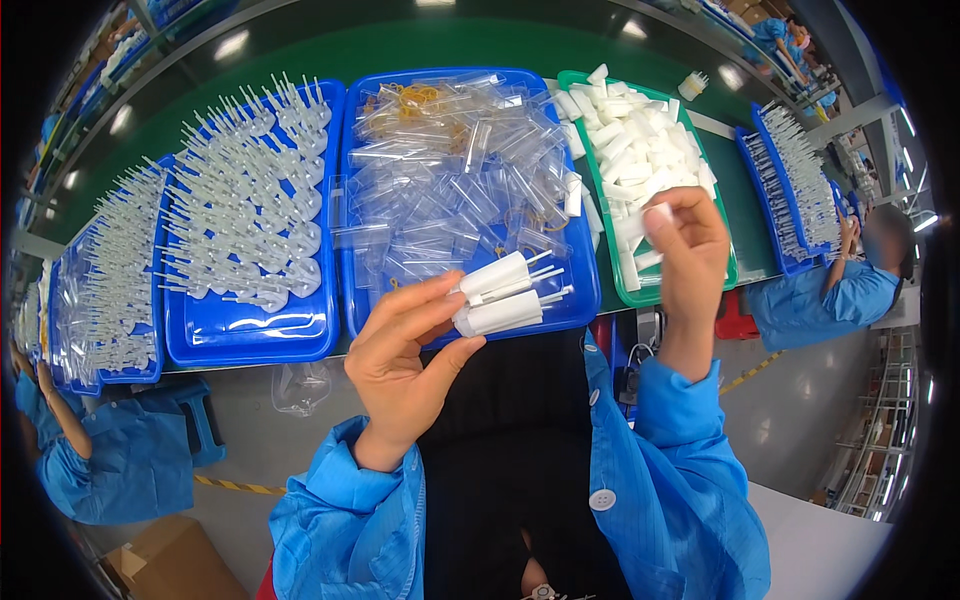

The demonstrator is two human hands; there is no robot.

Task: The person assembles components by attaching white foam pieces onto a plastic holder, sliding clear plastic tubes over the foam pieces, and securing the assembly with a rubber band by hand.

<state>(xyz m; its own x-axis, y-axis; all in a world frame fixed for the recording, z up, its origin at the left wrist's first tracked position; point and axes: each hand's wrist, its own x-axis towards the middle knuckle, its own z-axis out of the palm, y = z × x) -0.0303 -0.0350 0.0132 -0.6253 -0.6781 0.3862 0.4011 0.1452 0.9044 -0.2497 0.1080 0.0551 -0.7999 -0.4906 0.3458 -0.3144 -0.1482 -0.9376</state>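
My left hand (405,350) is closed around a small bundle of thin, pale plastic stems with white foam-like sleeves (505,312) over them. The stem tips poke out past the sleeves toward the right. Over the green tray (632,285), my right hand (690,255) has its thumb and fingers pinched on a small white sleeve (665,208), partly hidden by the fingertips. A heap of similar white sleeves (640,140) fills that tray. Behind my left hand, a blue tray (570,300) holds many clear plastic sleeves (440,190) and some yellow rubber bands (410,100).
To the left, a blue tray (250,335) carries rows of pale stemmed pieces (245,200), with more such trays beyond. Stacked blue trays (800,262) stand at the right. Co-workers in blue sit at both sides. A cardboard box (175,560) is on the floor at lower left.
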